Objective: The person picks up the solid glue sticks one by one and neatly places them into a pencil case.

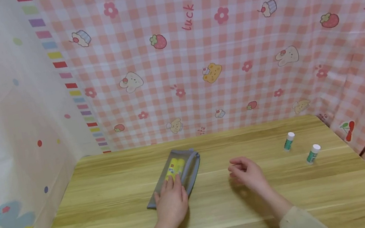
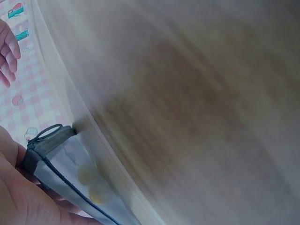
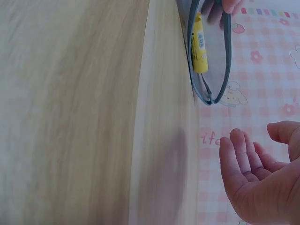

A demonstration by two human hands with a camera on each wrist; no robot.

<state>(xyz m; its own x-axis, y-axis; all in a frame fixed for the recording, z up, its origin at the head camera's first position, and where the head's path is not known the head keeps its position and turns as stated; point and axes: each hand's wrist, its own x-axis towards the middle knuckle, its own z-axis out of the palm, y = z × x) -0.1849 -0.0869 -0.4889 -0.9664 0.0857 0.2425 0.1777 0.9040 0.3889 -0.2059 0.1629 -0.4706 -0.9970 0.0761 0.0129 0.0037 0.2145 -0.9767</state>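
Note:
A grey mesh zip pouch (image 1: 161, 191) lies on the wooden table, with two yellow tubes (image 1: 173, 165) shaped like glue sticks inside. My left hand (image 1: 172, 205) holds its upper side, fingertips over the tubes. From the right wrist, the left thumb (image 3: 229, 4) overlaps one rim of the gaping mouth and fingers show behind it; a yellow tube (image 3: 200, 44) bears a barcode label. The zipper pull (image 2: 47, 132) is at the pouch's end in the left wrist view. To the right of the pouch, my right hand (image 1: 250, 175) hovers with fingers loosely bent, holding nothing.
Two green glue sticks with white caps, one farther back (image 1: 289, 142) and one nearer (image 1: 313, 154), stand at the table's right. A pink checked cloth (image 1: 187, 56) hangs behind the table (image 1: 111, 208) and along its right side; a white cloth (image 1: 22, 118) hangs left.

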